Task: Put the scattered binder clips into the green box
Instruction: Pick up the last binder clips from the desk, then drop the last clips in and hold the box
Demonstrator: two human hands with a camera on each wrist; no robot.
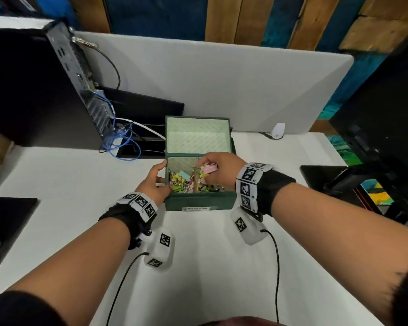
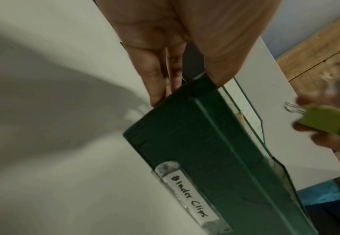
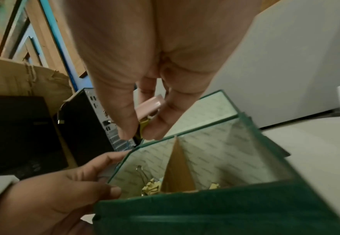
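The green box (image 1: 199,203) stands open on the white desk (image 1: 80,180), its lid (image 1: 197,135) upright behind it; a tape label (image 2: 189,197) on its front reads "Binder Clips". Several pastel binder clips (image 1: 181,184) lie inside, on both sides of a cardboard divider (image 3: 177,167). My left hand (image 1: 159,177) grips the box's left wall, thumb near the front corner and fingers (image 2: 157,76) along the side. My right hand (image 1: 216,161) hovers over the box's right half, pinching a pink clip (image 3: 150,105) and an olive one (image 3: 143,125).
A computer tower (image 1: 33,90) with blue cables (image 1: 120,140) stands at the back left. The grey partition (image 1: 222,78) runs behind the box. A black monitor (image 1: 386,125) is at the right, and a dark pad (image 1: 7,220) lies at the left edge.
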